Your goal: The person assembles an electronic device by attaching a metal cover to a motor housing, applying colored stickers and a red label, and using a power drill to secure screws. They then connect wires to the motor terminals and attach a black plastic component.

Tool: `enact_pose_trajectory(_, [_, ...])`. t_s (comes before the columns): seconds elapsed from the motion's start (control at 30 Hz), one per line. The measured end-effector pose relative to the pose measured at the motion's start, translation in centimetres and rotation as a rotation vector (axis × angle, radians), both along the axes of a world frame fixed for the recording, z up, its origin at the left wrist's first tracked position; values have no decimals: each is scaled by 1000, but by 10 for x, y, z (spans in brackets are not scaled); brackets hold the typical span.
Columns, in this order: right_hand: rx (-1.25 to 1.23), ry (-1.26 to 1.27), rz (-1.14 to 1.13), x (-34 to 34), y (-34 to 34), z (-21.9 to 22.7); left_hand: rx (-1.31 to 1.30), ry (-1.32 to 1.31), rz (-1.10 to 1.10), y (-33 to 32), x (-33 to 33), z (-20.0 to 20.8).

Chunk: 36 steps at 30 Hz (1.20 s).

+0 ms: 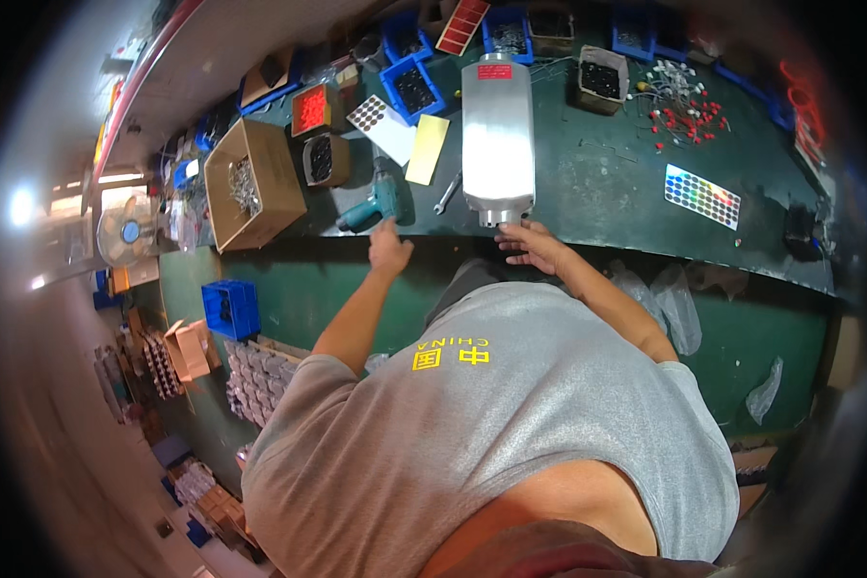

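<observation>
A silver metal canister [499, 135] with a narrower collar at its near end lies on the green workbench, reaching the front edge. My right hand [535, 248] is at that collar, fingers spread and the fingertips against or very close to its rim. My left hand [390, 249] hovers by the bench edge, just below a teal power drill [383, 196] lying on its side. Its fingers are loosely bent with the thumb apart, and nothing shows in them; whether a fingertip touches the drill I cannot tell. Between drill and canister lies an open-end wrench [447, 194].
A cardboard box [252, 185] of small parts stands at the left, beside smaller boxes of red and black pieces. Yellow paper [428, 150] and a sticker sheet [383, 127] lie behind the drill. Red-tipped wires [684, 106] and a shiny sticker sheet [702, 197] are on the right.
</observation>
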State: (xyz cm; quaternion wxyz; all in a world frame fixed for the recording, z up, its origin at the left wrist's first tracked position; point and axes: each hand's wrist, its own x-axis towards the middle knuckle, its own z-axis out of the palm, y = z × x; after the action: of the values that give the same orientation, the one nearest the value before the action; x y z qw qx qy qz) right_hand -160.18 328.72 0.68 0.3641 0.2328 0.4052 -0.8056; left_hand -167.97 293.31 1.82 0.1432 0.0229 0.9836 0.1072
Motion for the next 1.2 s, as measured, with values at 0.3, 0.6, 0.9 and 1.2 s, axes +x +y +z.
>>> enact_pose_trajectory(0.3, [100, -60, -52, 3, -17, 14, -282, 51, -15, -56, -72, -47])
enact_pose_trajectory(0.6, [182, -59, -160, -1, -32, 15, -110, 101, -155, -74, -108, -76])
enact_pose_trajectory(0.9, [133, -25, -246, -1, -37, -2, 144, 73, -173, -88, -52, 31])
enact_pose_trajectory(1.2, [176, 4, -189, -5, -35, -1, 548, 143, -583, -4, -31, 241])
